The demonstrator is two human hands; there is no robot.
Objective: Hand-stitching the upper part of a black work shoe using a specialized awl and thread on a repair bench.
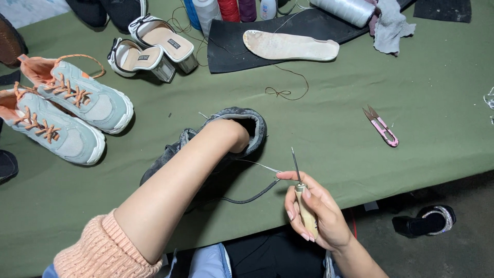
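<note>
both hands busy: right hand (314,208) grips awl (303,198); left hand (hidden, grip unclear) inside dark shoe (247,126).

So there's a dark grey shoe (236,128) lying on its side on the green cloth, opening up toward the spools, scuffed-looking, with a black lace trailing off. Next to it, a wooden-handled awl (303,198) held upright, needle pointing up.

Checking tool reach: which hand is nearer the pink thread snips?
Right. The right hand holds a wooden-handled awl down-left of the pink thread snips. The left hand is hidden inside the dark shoe, farther left.
</note>
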